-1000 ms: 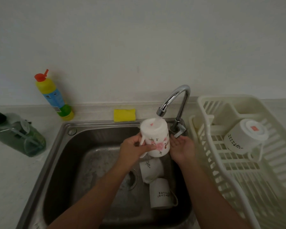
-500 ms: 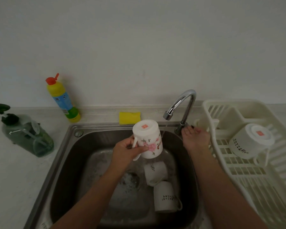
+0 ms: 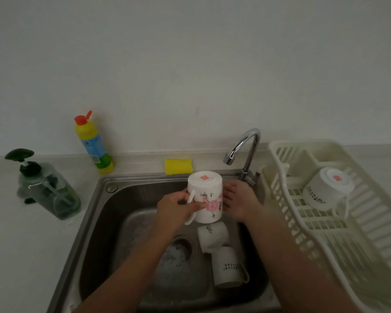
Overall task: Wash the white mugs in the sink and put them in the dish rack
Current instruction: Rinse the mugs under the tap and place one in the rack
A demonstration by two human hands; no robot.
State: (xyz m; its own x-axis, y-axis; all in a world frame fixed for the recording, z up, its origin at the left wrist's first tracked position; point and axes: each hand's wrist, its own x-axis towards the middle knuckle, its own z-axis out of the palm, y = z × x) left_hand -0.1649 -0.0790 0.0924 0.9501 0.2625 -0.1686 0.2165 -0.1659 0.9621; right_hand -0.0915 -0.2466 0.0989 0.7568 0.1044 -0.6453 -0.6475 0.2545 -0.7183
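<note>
My left hand (image 3: 176, 207) grips a white mug with a pink flower print (image 3: 205, 195), held upside down above the steel sink (image 3: 95, 222). My right hand (image 3: 239, 201) is beside the mug on its right, fingers straight, touching or almost touching its side. Two more white mugs lie on their sides in the basin: one (image 3: 212, 236) just under the held mug, one (image 3: 228, 266) nearer me. Another white mug (image 3: 325, 188) rests upside down in the cream dish rack (image 3: 359, 233) to the right. No water runs from the tap (image 3: 242, 147).
A yellow sponge (image 3: 178, 166) sits on the ledge behind the sink. A yellow and blue detergent bottle (image 3: 93, 143) stands at the back left. A green soap pump bottle (image 3: 45, 190) stands on the counter at far left. The sink drain (image 3: 181, 247) shows foam.
The water stopped after my right hand went to the tap lever. That hand has now come back from the lever to the mug's right side. The mug stays in my left hand.
</note>
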